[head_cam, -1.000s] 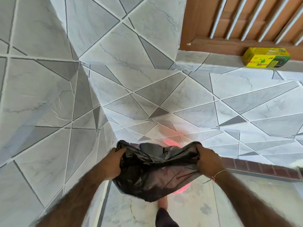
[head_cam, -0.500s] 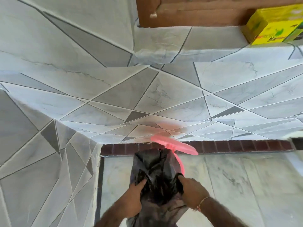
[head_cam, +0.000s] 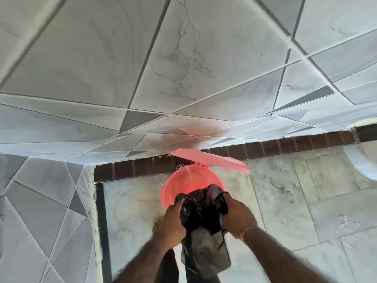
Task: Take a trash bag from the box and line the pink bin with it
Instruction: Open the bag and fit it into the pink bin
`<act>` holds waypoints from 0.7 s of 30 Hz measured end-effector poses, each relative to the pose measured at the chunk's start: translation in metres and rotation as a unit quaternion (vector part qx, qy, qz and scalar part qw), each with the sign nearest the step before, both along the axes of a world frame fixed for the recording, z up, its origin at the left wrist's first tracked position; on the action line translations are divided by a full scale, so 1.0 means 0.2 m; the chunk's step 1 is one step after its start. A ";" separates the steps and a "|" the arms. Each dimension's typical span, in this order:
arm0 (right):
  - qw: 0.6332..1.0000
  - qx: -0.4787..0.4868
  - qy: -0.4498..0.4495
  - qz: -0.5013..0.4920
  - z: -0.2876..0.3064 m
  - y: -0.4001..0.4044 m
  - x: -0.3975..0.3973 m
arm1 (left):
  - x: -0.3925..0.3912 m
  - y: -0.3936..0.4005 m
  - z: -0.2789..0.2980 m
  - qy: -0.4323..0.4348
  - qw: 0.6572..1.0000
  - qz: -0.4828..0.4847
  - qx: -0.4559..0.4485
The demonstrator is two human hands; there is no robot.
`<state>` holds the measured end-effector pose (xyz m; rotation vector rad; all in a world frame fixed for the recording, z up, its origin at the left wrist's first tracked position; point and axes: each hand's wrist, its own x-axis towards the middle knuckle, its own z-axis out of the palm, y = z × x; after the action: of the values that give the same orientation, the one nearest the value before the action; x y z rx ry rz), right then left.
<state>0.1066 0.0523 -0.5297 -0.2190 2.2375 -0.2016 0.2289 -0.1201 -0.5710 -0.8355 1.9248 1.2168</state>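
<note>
Our left hand (head_cam: 170, 227) and right hand (head_cam: 237, 214) each clutch the black trash bag (head_cam: 201, 221) above the pink bin (head_cam: 184, 186), its lid (head_cam: 210, 160) raised.

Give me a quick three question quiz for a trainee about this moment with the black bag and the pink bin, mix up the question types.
1. True or false: the pink bin has its lid raised.
2. The black trash bag is held by: A) left hand only, B) right hand only, C) both hands.
3. Fill in: the bin stands on the ____.

Key: 1 true. 2 C. 3 floor.
</note>
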 end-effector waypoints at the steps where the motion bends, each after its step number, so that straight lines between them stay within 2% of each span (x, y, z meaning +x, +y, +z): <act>1: 1.000 -0.005 0.003 -0.017 -0.05 -0.01 -0.02 | -0.03 -0.03 -0.03 0.005 1.000 0.007 -0.006; 7: 0.996 -0.031 0.012 -0.087 -0.32 -0.06 -0.09 | -0.11 -0.23 -0.26 0.038 0.996 0.032 -0.074; 11: 0.990 -0.053 0.077 -0.107 -0.51 -0.01 -0.14 | -0.11 -0.30 -0.40 0.048 0.990 0.055 -0.118; 16: 0.988 0.045 0.126 -0.072 -0.67 0.20 -0.19 | -0.10 -0.40 -0.59 0.075 0.983 0.102 -0.135; 21: 0.994 0.081 0.062 -0.026 -0.74 0.42 -0.13 | 0.01 -0.36 -0.63 0.059 0.981 0.064 -0.171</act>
<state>0.0812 0.1365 -0.6777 -0.0885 2.3701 -0.0339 0.2317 -0.1924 -0.6979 -1.0991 2.2455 1.0425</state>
